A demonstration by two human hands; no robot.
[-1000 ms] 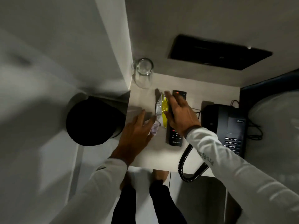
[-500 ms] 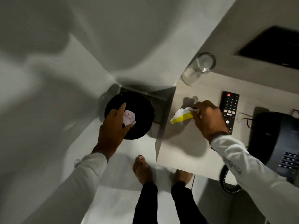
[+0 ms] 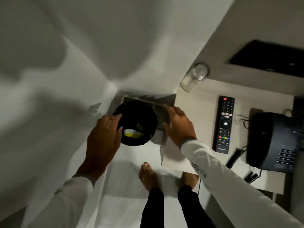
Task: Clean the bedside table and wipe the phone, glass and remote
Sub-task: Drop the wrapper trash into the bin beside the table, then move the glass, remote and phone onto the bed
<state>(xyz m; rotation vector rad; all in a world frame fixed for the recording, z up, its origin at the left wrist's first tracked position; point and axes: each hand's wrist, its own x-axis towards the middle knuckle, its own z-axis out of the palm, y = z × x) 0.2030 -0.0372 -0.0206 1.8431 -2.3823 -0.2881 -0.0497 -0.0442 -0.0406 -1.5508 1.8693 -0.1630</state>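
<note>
The pale bedside table (image 3: pixel 194 111) carries a clear glass (image 3: pixel 195 78) at its back left corner, a black remote (image 3: pixel 224 124) in the middle and a black phone (image 3: pixel 276 142) on the right. A black round bin (image 3: pixel 144 112) stands on the floor left of the table, with a yellow and white wrapper (image 3: pixel 131 133) inside it. My left hand (image 3: pixel 103 139) hovers at the bin's left rim, fingers apart and holding nothing. My right hand (image 3: pixel 179 124) is spread open over the table's left edge, just right of the bin, and is empty.
White walls meet in a corner behind the bin. My bare feet (image 3: pixel 149 176) stand on the pale floor in front of the table. The phone's coiled cord (image 3: pixel 235 157) hangs off the table's front. A dark panel (image 3: pixel 268 58) sits on the wall above the table.
My right hand carried the yellow wrapper from the table to the bin and let it go; it now lies inside. My left hand released the crumpled paper and stayed by the rim.
</note>
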